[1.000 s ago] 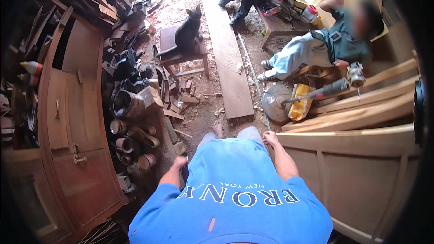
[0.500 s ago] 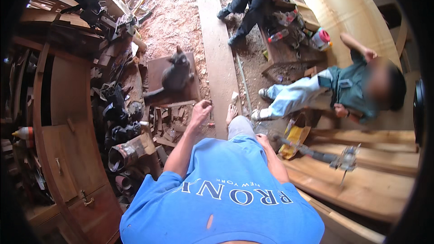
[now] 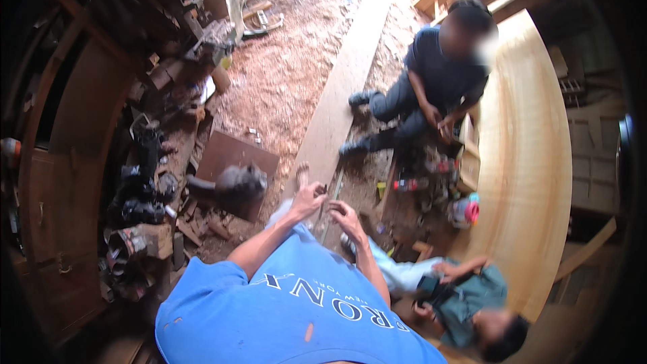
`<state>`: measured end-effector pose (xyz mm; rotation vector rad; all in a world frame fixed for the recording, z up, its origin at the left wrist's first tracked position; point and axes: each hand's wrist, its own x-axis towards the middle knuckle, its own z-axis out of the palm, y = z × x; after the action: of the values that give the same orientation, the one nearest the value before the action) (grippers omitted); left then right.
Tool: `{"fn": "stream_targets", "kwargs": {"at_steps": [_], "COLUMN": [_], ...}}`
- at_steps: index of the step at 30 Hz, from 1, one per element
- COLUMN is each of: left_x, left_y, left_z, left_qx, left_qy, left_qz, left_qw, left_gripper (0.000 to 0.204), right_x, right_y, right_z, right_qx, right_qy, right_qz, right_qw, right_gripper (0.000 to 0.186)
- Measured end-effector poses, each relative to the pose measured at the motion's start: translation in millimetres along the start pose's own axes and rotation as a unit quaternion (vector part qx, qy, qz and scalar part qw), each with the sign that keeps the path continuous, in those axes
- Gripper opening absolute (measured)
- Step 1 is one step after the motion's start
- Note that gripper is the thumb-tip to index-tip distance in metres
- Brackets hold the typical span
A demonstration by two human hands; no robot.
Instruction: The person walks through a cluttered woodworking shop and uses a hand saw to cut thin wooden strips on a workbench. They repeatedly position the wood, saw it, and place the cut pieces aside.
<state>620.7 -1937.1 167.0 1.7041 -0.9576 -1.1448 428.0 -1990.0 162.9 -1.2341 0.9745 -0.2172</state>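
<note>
My left hand (image 3: 309,201) is raised in front of my blue shirt, its fingers pinched on a small, thin dark piece whose kind I cannot make out. Close beside it is my right hand (image 3: 346,218), fingers bent and slightly apart, tips pointing toward the left one. No object shows clearly in the right hand. Beyond the hands, my bare foot (image 3: 302,174) rests by a long wooden plank (image 3: 330,118). A dark grey cat (image 3: 240,183), blurred, is on a brown wooden board (image 3: 259,157) left of my hands.
Two people sit at the right: one in dark clothes (image 3: 435,87), one in a green shirt (image 3: 482,290). Behind them stands a large pale wood slab (image 3: 526,162). Bottles (image 3: 465,210) stand between them. Scraps and cans (image 3: 128,243) clutter the left, beside a wooden cabinet (image 3: 74,182). Shavings (image 3: 290,61) cover the ground.
My right hand has come up from beside my thigh to meet the left. The view has swung, bringing the dark-clothed person fully in. The cat has lowered its head.
</note>
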Motion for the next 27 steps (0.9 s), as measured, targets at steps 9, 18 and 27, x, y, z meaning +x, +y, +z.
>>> {"fn": "stream_targets", "kwargs": {"at_steps": [9, 18, 27], "left_x": [220.9, 374.9, 675.6], "left_y": [75.0, 62.1, 97.6], "left_z": [-61.6, -178.2, -282.9], "left_qx": [0.039, -0.103, -0.073], "left_qy": [0.007, 0.070, 0.104], "left_qz": [0.017, -0.132, -0.090], "left_qw": [0.999, 0.983, 0.988], "left_gripper": [0.041, 0.050, 0.051], "right_x": [214.3, 438.9, 710.4], "right_y": [-130.1, -189.1, -265.8], "right_z": [-43.2, -95.3, -182.6], "right_qx": [-0.095, 0.025, 0.032], "right_qy": [-0.031, 0.038, 0.124], "right_qz": [-0.015, -0.012, 0.038], "right_qw": [0.995, 0.999, 0.991], "right_gripper": [0.021, 0.020, 0.040]}}
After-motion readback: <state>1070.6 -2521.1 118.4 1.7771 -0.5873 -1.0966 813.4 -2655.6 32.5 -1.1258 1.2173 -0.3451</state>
